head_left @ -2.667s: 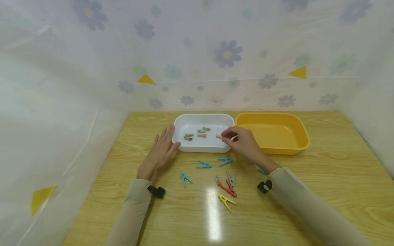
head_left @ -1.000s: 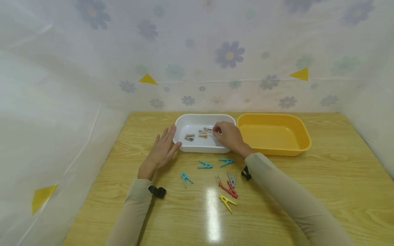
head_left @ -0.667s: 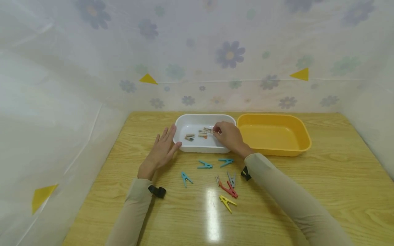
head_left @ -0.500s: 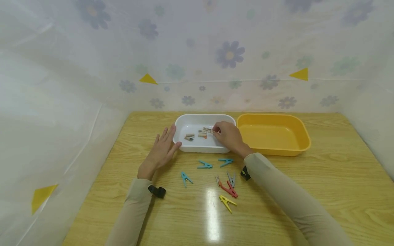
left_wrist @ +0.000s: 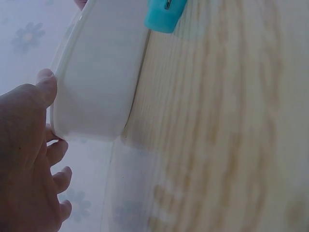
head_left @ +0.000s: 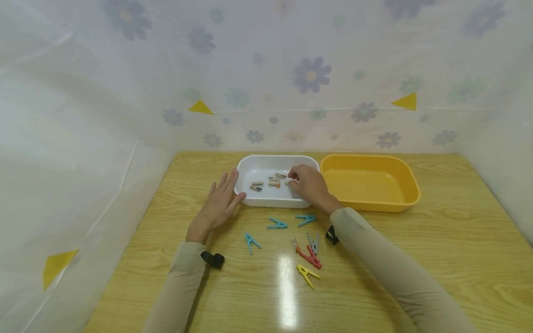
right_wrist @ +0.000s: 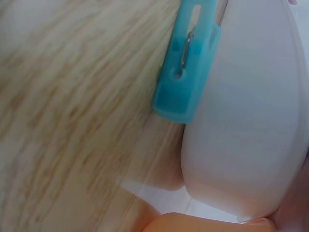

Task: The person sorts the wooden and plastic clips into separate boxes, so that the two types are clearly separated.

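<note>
In the head view a white plastic tray [head_left: 270, 202] holds several small wooden clothespins [head_left: 274, 178]. My left hand [head_left: 216, 203] rests against the tray's left end with fingers extended; the left wrist view shows its thumb [left_wrist: 47, 87] on the rim. Inside the tray's right part is my right hand [head_left: 310, 185], its thumb and index finger apart. One wooden clothespin [head_left: 287, 183] lies beside those fingertips, partly hidden by them. Blue plastic clothespins [head_left: 277, 223] lie in front of the tray, one close to its wall in the right wrist view.
A yellow tray [head_left: 370, 206] stands right of the white one. Nearer on the wooden table [head_left: 233, 296] lie a grey clothespin [head_left: 313, 243], a red clothespin [head_left: 311, 257], a yellow clothespin [head_left: 307, 276] and a small wooden clothespin [head_left: 295, 245].
My right hand has carried a wooden clothespin from the tray's right edge inward, and its fingers have parted; the clothespin now sits slightly nearer me. The left hand has stayed put.
</note>
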The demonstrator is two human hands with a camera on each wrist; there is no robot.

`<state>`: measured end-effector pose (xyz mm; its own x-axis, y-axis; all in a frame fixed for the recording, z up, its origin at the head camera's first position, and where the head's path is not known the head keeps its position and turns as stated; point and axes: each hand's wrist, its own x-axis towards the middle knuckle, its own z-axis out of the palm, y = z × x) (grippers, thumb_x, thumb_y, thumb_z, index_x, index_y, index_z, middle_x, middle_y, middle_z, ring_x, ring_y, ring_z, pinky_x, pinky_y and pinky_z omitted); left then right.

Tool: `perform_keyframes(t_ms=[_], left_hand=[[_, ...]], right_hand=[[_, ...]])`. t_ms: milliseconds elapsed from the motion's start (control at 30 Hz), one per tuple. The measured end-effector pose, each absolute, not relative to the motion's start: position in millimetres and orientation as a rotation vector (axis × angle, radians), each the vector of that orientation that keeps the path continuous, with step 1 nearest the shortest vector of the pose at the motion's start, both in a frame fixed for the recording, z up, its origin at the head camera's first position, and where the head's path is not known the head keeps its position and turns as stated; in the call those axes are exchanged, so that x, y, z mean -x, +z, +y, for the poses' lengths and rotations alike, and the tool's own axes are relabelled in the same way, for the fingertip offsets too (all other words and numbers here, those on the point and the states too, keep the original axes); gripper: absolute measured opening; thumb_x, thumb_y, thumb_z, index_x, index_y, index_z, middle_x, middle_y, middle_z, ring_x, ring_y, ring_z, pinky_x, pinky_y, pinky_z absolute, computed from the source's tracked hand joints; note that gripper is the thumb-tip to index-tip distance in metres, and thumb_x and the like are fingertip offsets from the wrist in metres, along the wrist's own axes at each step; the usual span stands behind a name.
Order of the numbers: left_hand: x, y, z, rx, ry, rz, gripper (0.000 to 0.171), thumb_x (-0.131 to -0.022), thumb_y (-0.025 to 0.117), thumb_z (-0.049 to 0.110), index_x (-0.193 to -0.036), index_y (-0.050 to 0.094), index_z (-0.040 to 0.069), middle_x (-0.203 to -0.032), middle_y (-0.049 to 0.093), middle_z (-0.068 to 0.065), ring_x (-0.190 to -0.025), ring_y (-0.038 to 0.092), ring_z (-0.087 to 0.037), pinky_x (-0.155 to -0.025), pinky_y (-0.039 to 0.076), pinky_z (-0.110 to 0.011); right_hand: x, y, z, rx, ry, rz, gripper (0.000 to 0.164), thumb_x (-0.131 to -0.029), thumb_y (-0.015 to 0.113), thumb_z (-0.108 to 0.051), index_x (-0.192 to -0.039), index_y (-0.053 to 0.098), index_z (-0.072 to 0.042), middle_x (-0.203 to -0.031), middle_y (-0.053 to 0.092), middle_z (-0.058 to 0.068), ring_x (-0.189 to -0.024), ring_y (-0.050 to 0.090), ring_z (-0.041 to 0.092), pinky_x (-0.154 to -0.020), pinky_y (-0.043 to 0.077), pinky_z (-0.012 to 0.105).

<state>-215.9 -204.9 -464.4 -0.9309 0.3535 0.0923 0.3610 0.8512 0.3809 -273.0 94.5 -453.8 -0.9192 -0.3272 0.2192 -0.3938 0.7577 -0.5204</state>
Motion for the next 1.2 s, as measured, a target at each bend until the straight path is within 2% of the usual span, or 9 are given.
perform_keyframes(t_ms=[200, 400, 600, 800, 1000, 1200], left_hand=[[215.2, -465.8, -203.8, 0.592, -0.616, -3.007, 0.075, -0.111, 0.032, 0.050, -0.165, 0.002, 0.008, -0.171, 0.007, -0.010, -0.157, 0.008, -0.038, -0.122, 0.007, -0.065], [214.4, -463.6, -205.0, 0.590, -0.631, -3.013, 0.074, -0.111, 0.031, 0.050, -0.166, 0.002, 0.009, -0.171, 0.006, -0.009, -0.157, 0.004, -0.033, -0.122, 0.006, -0.063], [213.8, -460.7, -208.1, 0.581, -0.626, -3.020, 0.075, -0.111, 0.030, 0.051, -0.166, 0.001, 0.010, -0.171, 0.005, -0.008, -0.158, 0.003, -0.032, -0.123, 0.005, -0.062], [213.2, -460.4, -209.7, 0.588, -0.628, -3.007, 0.075, -0.111, 0.031, 0.051, -0.165, 0.002, 0.008, -0.171, 0.006, -0.009, -0.157, 0.007, -0.038, -0.122, 0.006, -0.064], [212.6, -462.0, -210.4, 0.595, -0.628, -3.007, 0.075, -0.111, 0.032, 0.051, -0.166, 0.001, 0.010, -0.172, 0.005, -0.007, -0.157, 0.004, -0.034, -0.122, 0.005, -0.064], [212.6, -462.3, -209.8, 0.602, -0.635, -2.999, 0.074, -0.111, 0.030, 0.051, -0.166, 0.001, 0.009, -0.171, 0.005, -0.008, -0.157, 0.006, -0.037, -0.122, 0.005, -0.065]], right_hand=[[270.1, -450.7, 99.8, -0.639, 1.011, -2.797, 0.015, -0.093, 0.076, -0.007, -0.105, 0.074, -0.001, -0.102, 0.072, 0.012, -0.092, 0.065, 0.027, -0.085, 0.055, 0.042], [254.7, -440.9, 104.2, -0.776, 1.112, -2.694, 0.017, -0.093, 0.075, -0.005, -0.107, 0.072, 0.003, -0.102, 0.072, 0.014, -0.090, 0.067, 0.028, -0.083, 0.057, 0.044], [228.1, -427.2, 108.3, -0.800, 1.240, -2.652, 0.015, -0.095, 0.075, -0.008, -0.108, 0.074, -0.002, -0.104, 0.073, 0.009, -0.089, 0.066, 0.022, -0.078, 0.055, 0.042], [203.4, -422.1, 113.3, -0.805, 1.327, -2.611, 0.013, -0.094, 0.076, -0.011, -0.107, 0.074, -0.009, -0.104, 0.074, 0.003, -0.087, 0.065, 0.014, -0.074, 0.056, 0.037], [175.5, -431.4, 120.6, -0.841, 1.373, -2.585, 0.014, -0.094, 0.077, -0.014, -0.108, 0.074, -0.011, -0.100, 0.074, 0.003, -0.084, 0.066, 0.011, -0.072, 0.057, 0.037], [156.2, -442.8, 125.6, -0.862, 1.384, -2.598, 0.019, -0.093, 0.079, -0.014, -0.111, 0.074, -0.009, -0.097, 0.073, -0.002, -0.084, 0.066, 0.010, -0.071, 0.058, 0.037]])
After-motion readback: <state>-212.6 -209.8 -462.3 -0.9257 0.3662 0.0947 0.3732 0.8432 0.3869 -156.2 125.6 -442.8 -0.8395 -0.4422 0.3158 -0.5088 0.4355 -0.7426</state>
